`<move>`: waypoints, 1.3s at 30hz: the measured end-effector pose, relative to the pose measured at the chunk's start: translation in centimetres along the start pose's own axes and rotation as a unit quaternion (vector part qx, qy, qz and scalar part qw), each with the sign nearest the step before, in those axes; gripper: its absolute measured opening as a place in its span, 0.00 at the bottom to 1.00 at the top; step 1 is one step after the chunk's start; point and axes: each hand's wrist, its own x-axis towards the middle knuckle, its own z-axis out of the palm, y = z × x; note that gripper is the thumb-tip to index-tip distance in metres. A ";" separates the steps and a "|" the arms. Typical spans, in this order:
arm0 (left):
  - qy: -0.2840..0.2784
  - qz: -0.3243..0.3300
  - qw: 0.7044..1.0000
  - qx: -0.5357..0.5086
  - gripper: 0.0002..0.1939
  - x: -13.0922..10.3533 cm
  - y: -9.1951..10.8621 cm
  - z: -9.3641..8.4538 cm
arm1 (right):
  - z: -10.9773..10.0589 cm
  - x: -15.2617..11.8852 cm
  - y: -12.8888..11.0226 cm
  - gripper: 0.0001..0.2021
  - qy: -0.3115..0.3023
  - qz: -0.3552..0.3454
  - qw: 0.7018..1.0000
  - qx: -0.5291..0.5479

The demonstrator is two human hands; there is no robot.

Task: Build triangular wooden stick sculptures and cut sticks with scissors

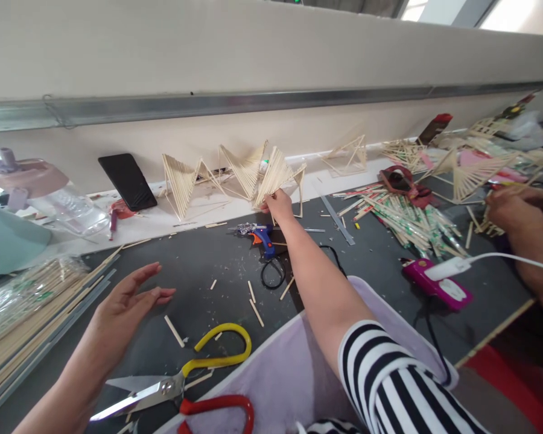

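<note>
My right hand point(279, 205) reaches to the back of the table. Its fingers are closed on the lower part of a twisted wooden stick model point(276, 169). Similar stick models, a left one point(178, 184) and a middle one point(244, 166), stand beside it against the wall. Below my right hand lies a blue glue gun point(263, 236) with an orange trigger. My left hand point(129, 304) hovers over the dark tabletop, fingers apart and holding nothing. Under it are large scissors point(165, 386) with one yellow and one red handle. Short cut sticks point(174, 331) lie nearby.
At left stand a water bottle point(67, 202) and a leaning phone point(127, 181), with bundled sticks point(49, 307) in front. To the right are a ruler point(337, 220), wrapped sticks point(411, 223), a magenta power strip point(437, 283) and a co-worker's hands point(516, 217). A lilac tray point(271, 367) sits nearest me.
</note>
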 end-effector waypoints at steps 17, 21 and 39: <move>-0.001 0.001 1.000 -0.012 0.26 -0.2 0.0 -0.1 | -0.6 -1.0 -1.2 0.11 0.068 0.043 0.996 0.023; 0.000 0.001 1.000 -0.010 0.27 -0.2 0.4 -0.2 | -0.6 -1.8 -2.9 0.11 0.124 -0.017 0.992 -0.009; -0.010 0.292 0.955 -0.041 0.24 3.8 13.2 4.6 | 3.6 -10.7 -9.4 0.06 -0.091 -0.302 0.948 0.040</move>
